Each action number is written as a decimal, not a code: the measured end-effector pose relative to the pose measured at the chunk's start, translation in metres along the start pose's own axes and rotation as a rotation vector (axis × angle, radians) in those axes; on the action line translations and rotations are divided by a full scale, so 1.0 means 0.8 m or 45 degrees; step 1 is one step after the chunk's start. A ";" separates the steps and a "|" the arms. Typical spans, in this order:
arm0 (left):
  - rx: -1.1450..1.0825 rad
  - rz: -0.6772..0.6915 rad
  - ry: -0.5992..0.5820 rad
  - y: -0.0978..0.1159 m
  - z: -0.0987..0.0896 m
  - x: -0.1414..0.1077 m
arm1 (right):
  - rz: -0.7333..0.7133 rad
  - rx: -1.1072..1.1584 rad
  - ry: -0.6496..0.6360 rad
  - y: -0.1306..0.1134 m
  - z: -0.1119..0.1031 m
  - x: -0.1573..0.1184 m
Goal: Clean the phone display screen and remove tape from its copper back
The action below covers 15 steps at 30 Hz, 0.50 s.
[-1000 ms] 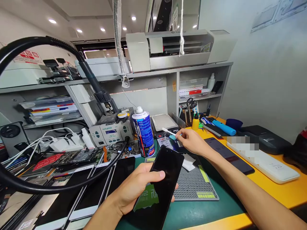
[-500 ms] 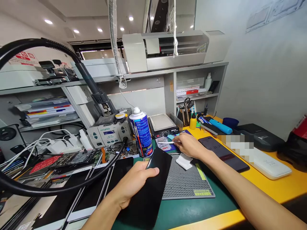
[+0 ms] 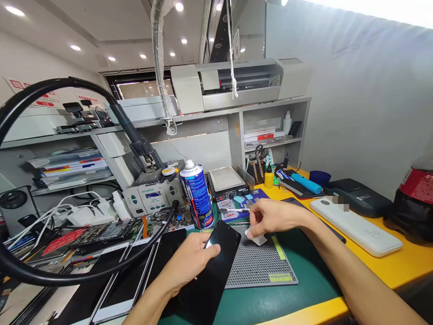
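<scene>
In my left hand (image 3: 189,264) I hold a glossy black phone (image 3: 216,275), tilted, its dark face toward me. The thumb lies on its face and the fingers go behind the left edge. My right hand (image 3: 272,217) pinches a folded white wipe (image 3: 259,240) over the grey textured mat (image 3: 264,270). Behind that hand, a white stick with dark ends (image 3: 237,210) lies beside a small clear packet (image 3: 227,215). A blue spray can (image 3: 199,196) stands upright just beyond the phone.
Several phones and circuit boards (image 3: 118,225) crowd the left, under a black hose (image 3: 67,280). A soldering station (image 3: 155,196) and a flat heating plate (image 3: 226,178) stand behind. On the right are a white power bank (image 3: 358,228), a black case (image 3: 355,195) and a dark bottle (image 3: 412,203).
My right hand has left the white stick, which now lies down, and come nearer to take hold of the white wipe. The left hand keeps the phone. The camera view has shifted slightly.
</scene>
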<state>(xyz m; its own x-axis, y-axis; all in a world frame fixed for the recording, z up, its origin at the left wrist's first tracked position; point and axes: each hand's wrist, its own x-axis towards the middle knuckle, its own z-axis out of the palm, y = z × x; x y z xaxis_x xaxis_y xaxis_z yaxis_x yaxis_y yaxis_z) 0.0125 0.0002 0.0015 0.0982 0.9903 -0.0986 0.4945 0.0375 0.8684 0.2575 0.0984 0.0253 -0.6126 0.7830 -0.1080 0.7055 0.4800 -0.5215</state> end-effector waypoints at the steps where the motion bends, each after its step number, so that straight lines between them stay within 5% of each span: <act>1: 0.049 0.014 0.002 -0.001 0.000 0.001 | 0.009 0.019 -0.025 -0.001 0.003 -0.003; 10: 0.584 0.074 0.303 -0.011 0.000 -0.008 | -0.071 0.524 -0.073 0.010 0.002 0.007; 15: 0.556 0.146 0.366 -0.004 0.002 -0.012 | -0.137 0.948 -0.156 0.007 0.006 0.012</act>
<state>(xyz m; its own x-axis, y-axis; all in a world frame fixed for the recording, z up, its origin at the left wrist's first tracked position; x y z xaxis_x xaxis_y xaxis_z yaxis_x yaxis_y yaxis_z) 0.0114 -0.0100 -0.0007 -0.0376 0.9838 0.1754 0.8138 -0.0717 0.5767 0.2536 0.1066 0.0170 -0.7301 0.6767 -0.0950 0.2396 0.1233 -0.9630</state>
